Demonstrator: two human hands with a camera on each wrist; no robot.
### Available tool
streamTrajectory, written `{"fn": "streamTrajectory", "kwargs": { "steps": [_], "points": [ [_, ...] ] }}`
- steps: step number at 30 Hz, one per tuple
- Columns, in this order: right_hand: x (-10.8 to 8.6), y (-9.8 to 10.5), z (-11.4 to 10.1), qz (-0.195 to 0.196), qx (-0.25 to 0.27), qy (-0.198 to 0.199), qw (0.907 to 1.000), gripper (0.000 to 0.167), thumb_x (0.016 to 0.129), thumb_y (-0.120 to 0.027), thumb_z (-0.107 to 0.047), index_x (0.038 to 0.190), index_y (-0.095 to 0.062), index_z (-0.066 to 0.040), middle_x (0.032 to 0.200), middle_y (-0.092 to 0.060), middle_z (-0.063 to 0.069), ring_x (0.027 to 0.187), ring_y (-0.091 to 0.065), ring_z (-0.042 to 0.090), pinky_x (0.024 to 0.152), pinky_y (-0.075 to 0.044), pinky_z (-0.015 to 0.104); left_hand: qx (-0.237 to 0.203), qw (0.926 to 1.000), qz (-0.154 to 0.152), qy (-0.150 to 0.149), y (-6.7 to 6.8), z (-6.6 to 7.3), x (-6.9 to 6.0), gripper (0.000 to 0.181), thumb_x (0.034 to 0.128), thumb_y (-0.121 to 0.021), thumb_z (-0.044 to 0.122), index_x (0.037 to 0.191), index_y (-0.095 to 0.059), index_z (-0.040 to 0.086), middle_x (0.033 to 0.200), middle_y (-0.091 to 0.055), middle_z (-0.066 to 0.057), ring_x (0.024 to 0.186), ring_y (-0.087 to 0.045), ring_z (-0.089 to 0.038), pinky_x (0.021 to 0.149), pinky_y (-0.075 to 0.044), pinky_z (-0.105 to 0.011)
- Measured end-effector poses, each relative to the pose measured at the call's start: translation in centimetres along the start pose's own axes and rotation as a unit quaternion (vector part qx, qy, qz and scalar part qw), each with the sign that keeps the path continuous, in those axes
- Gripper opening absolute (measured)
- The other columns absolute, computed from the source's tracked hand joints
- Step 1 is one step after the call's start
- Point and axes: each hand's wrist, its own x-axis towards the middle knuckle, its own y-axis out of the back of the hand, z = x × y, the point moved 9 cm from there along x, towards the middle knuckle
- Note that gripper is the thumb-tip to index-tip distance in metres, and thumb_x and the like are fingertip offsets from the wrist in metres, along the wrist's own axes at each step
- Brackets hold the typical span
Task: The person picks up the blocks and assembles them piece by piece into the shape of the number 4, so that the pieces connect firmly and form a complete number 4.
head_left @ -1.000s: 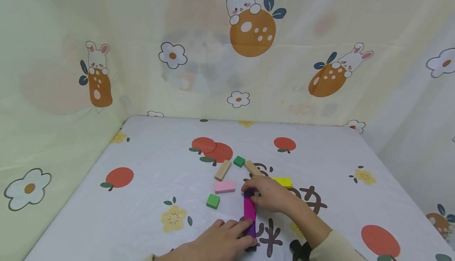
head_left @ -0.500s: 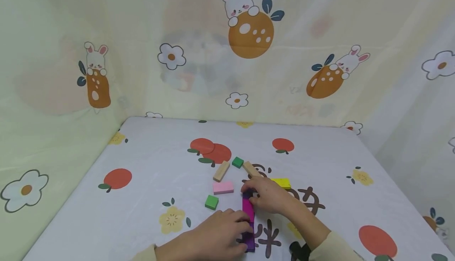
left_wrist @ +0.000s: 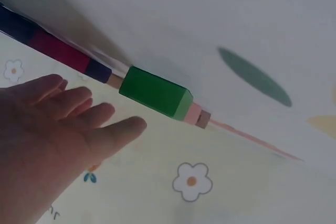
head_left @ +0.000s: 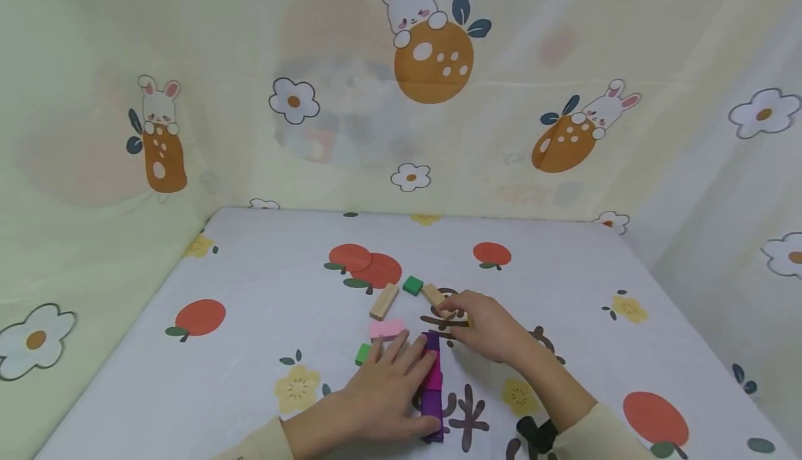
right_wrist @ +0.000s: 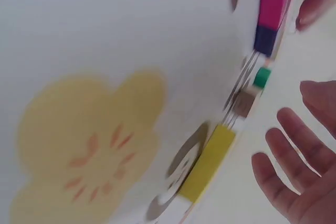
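A straight row of purple and magenta blocks (head_left: 432, 373) (right_wrist: 274, 1) lies on the table. Beside its left side is my left hand (head_left: 385, 390) (left_wrist: 58, 124), fingers spread, thumb at the row's near end; whether it touches is unclear. My right hand (head_left: 491, 328) (right_wrist: 304, 166) hovers near a wooden block (head_left: 434, 296), its fingers loosely extended and holding nothing. In the head view that hand mostly hides the yellow block (right_wrist: 207, 163). Left of the row lie a pink block (head_left: 386, 329) and a light green block (head_left: 363, 355), partly covered by the left fingers.
Farther back are another wooden block (head_left: 384, 301) and a dark green block (head_left: 413, 285). A black object (head_left: 537, 435) lies by the right sleeve. The printed tablecloth (head_left: 250, 258) meets a hanging printed curtain (head_left: 351, 188) behind.
My right hand has let go of the row's far end and shifted right and slightly back. My left fingers have spread and reached forward beside the row. The head view has shifted slightly.
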Motion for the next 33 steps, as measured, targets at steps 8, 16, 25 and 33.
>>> {"fn": "streamTrajectory", "kwargs": {
  "steps": [8, 16, 25, 33],
  "points": [
    [0.0, 0.6, 3.7, 0.007, -0.053, -0.037, 0.9979, 0.046, 0.091, -0.072, -0.007, 0.136, -0.066, -0.011, 0.137, -0.063, 0.017, 0.131, -0.055, 0.041, 0.107, -0.048, 0.061, -0.004, 0.9992, -0.037, 0.016, -0.9, -0.3, 0.3, 0.093, 0.0913, -0.05, 0.077, 0.165, -0.028, 0.025, 0.174, -0.019, -0.001, 0.161, -0.016, -0.034, 0.125, -0.016, -0.066],
    [0.1, -0.1, 5.9, -0.022, -0.068, -0.066, 0.9953, 0.039, 0.089, -0.072, -0.003, 0.128, -0.07, -0.007, 0.125, -0.067, 0.016, 0.117, -0.062, 0.036, 0.105, -0.051, 0.056, -0.006, 0.9987, -0.047, 0.016, -1.1, -0.1, 0.3, 0.093, 0.0918, -0.049, 0.078, 0.165, -0.027, 0.025, 0.174, -0.017, 0.001, 0.159, -0.023, -0.033, 0.124, -0.018, -0.066],
    [0.1, -0.4, 4.3, -0.021, -0.078, -0.061, 0.9948, 0.034, 0.088, -0.076, -0.007, 0.122, -0.073, -0.01, 0.116, -0.07, 0.012, 0.107, -0.066, 0.03, 0.1, -0.055, 0.054, -0.012, 0.9983, -0.053, 0.02, -1.2, -0.4, 0.3, 0.093, 0.0914, -0.05, 0.078, 0.165, -0.028, 0.026, 0.174, -0.018, 0.001, 0.158, -0.027, -0.033, 0.124, -0.018, -0.067],
    [-0.3, -1.8, 1.4, -0.035, -0.07, -0.026, 0.9966, 0.034, 0.087, -0.08, -0.011, 0.12, -0.074, -0.014, 0.114, -0.072, 0.006, 0.104, -0.065, 0.024, 0.1, -0.055, 0.052, -0.01, 0.9985, -0.052, 0.015, -1.1, -0.3, 0.3, 0.093, 0.0914, -0.049, 0.079, 0.165, -0.029, 0.026, 0.174, -0.019, 0.001, 0.157, -0.028, -0.032, 0.124, -0.019, -0.067]
  ]
}}
